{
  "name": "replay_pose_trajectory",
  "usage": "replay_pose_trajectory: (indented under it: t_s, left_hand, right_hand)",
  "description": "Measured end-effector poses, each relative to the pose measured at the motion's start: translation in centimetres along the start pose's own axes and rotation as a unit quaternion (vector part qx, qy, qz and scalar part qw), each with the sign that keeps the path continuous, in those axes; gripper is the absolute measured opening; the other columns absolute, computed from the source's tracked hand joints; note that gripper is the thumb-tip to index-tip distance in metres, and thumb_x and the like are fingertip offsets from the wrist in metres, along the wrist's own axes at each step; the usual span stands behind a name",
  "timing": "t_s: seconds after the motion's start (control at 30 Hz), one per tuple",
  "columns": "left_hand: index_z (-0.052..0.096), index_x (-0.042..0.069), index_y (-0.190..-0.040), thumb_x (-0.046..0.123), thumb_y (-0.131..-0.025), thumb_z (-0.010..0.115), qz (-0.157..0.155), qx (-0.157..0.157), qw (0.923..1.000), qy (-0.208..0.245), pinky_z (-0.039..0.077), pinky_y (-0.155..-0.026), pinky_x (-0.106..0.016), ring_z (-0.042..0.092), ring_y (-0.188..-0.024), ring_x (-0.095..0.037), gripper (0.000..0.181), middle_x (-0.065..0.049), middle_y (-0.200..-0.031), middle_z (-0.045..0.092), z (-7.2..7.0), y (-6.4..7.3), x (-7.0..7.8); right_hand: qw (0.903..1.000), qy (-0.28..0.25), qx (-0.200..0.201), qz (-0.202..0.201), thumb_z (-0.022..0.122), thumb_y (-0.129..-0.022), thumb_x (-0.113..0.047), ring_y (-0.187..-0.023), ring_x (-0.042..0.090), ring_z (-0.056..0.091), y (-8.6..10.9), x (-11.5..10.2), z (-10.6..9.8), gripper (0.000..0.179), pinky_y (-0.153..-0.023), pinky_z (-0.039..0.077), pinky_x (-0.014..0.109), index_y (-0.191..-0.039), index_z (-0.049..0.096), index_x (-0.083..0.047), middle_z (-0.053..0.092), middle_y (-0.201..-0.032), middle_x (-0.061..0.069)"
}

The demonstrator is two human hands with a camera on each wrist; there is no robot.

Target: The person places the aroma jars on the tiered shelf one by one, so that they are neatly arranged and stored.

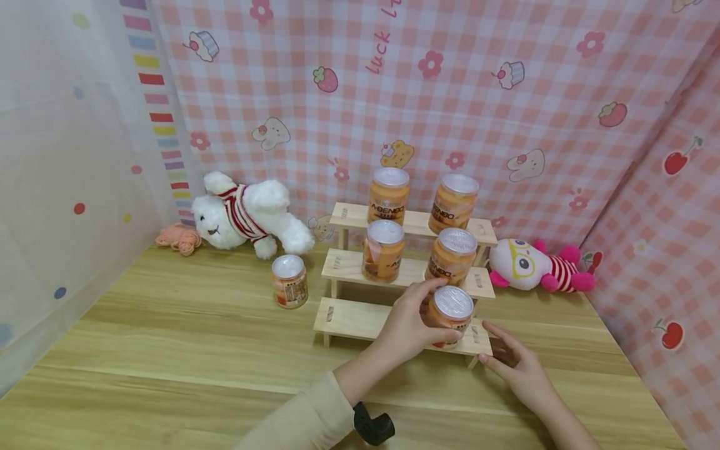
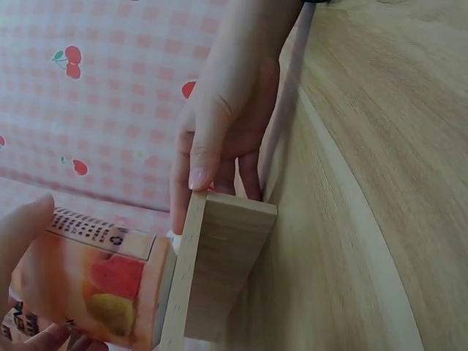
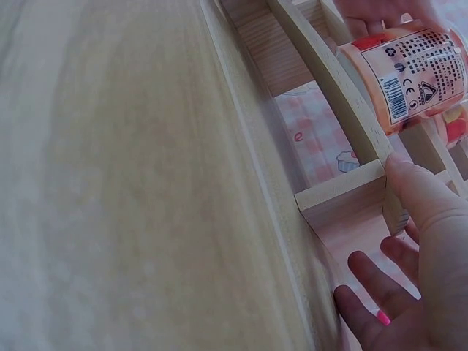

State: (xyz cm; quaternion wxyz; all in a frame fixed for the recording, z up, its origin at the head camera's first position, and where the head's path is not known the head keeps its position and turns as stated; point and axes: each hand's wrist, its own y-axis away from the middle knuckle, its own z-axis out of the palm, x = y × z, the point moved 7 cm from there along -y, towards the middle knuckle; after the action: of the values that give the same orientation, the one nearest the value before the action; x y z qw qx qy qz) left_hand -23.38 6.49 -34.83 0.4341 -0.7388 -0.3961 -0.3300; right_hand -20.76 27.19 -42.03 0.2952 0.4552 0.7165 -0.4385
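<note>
My left hand grips an orange-labelled can with a silver lid, thumb in front and fingers behind. The can is upright at the right of the lowest step of a three-step wooden stand. In the left wrist view, the can has its base against or just above the board; contact is hard to tell. My right hand pinches the right end of that step. In the right wrist view, the thumb of the right hand presses the board's edge while the other fingers spread below.
Matching cans stand in pairs on the middle step and top step. Another can stands on the table left of the stand. A white plush toy lies at the back left, a pink-and-white one at the right.
</note>
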Motion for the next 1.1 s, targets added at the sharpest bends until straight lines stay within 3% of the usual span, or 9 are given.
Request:
replay_pose_trajectory:
  t_s: [0.23,0.43,0.6,0.97,1.1]
  left_hand:
    - [0.052,0.016,-0.135,0.026,-0.068,0.088,-0.001,-0.005,0.9994,0.034,0.047,-0.088,-0.028,0.055,-0.105,-0.010,0.077,0.005,-0.116,0.058,-1.7,1.0,0.0]
    - [0.053,0.011,-0.135,0.021,-0.069,0.088,0.011,-0.008,0.9988,0.048,0.046,-0.093,-0.033,0.055,-0.110,-0.019,0.075,-0.004,-0.120,0.059,-4.3,2.2,0.6]
    - [0.054,0.009,-0.133,0.017,-0.070,0.087,0.022,0.008,0.9982,0.056,0.044,-0.096,-0.035,0.055,-0.111,-0.023,0.072,-0.009,-0.119,0.060,-6.7,3.3,0.6]
    - [0.055,0.007,-0.132,0.009,-0.070,0.086,0.019,0.058,0.9972,0.044,0.043,-0.096,-0.042,0.055,-0.111,-0.025,0.069,-0.012,-0.119,0.062,-12.3,5.4,-1.5]
    - [0.054,0.006,-0.132,0.010,-0.071,0.086,0.003,0.077,0.9966,0.027,0.041,-0.098,-0.044,0.055,-0.112,-0.025,0.069,-0.010,-0.119,0.062,-14.4,6.0,-2.7]
  right_hand:
    - [1.0000,0.003,0.000,0.000,0.068,-0.086,0.002,-0.103,0.003,0.057,0.1,0.2,0.0,0.056,-0.083,0.048,0.016,-0.138,0.047,0.003,0.049,-0.133,0.023]
    - [1.0000,0.003,0.000,0.006,0.068,-0.087,0.001,-0.104,0.002,0.057,0.2,0.2,-0.1,0.055,-0.084,0.047,0.016,-0.138,0.047,0.003,0.051,-0.134,0.015]
    - [1.0000,0.007,0.002,0.004,0.068,-0.087,0.001,-0.104,0.002,0.057,0.2,0.2,-0.2,0.055,-0.084,0.047,0.015,-0.138,0.047,0.003,0.051,-0.134,0.015]
    - [1.0000,0.004,-0.001,0.009,0.068,-0.087,0.001,-0.103,0.003,0.058,0.0,0.2,-0.1,0.056,-0.082,0.048,0.017,-0.138,0.047,0.002,0.049,-0.133,0.024]
    - [0.9999,0.005,-0.003,0.012,0.068,-0.087,0.000,-0.102,0.003,0.058,0.0,0.2,0.0,0.056,-0.082,0.048,0.017,-0.139,0.047,0.002,0.049,-0.133,0.024]
